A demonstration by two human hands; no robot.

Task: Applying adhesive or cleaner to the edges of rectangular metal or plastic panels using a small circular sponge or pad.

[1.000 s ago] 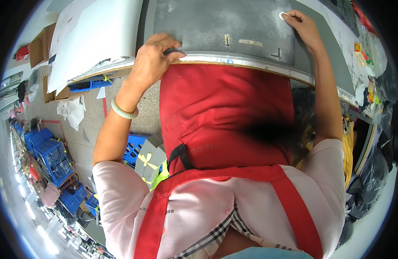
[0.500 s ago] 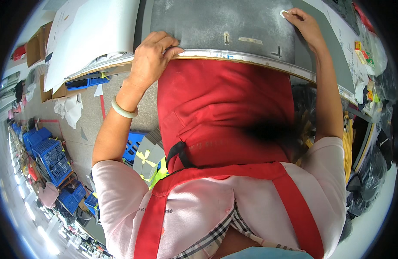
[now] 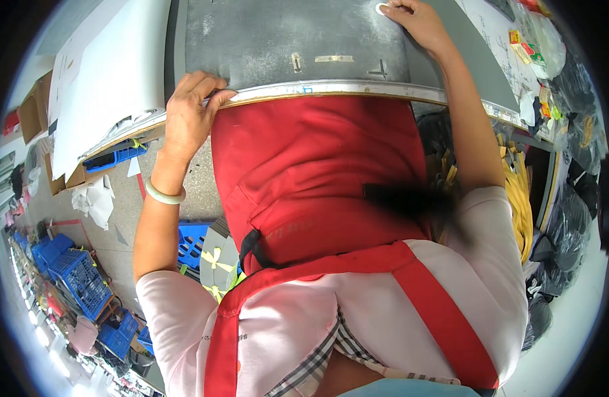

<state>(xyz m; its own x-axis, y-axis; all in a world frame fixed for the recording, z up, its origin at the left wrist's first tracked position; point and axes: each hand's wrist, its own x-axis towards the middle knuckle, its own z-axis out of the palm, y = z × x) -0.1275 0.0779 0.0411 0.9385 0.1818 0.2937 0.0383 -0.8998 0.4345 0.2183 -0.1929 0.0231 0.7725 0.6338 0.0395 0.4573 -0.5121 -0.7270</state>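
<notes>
My left hand [image 3: 191, 109] is at the near edge of the worktop, its fingers curled and its thumb against the rim; anything pinched there is hidden. In front of me lies a dark grey board [image 3: 278, 36] with chalky white smears, tape strips and a small cross mark. At the board's far right, my right hand [image 3: 420, 25] pinches a small white disc [image 3: 382, 9] between thumb and fingers, touching or just above the surface.
A large white sheet [image 3: 113, 59] curls over the worktop at left. Another grey sheet [image 3: 470, 59] lies right of the board. Plastic bags [image 3: 566, 212] and yellow strips [image 3: 516, 198] hang at right. Blue crates [image 3: 83, 278] and crumpled paper [image 3: 94, 200] are on the floor at left.
The whole scene has shifted leftward in the picture. Against the board, both hands have stayed nearly where they were, the right still pinching the white disc.
</notes>
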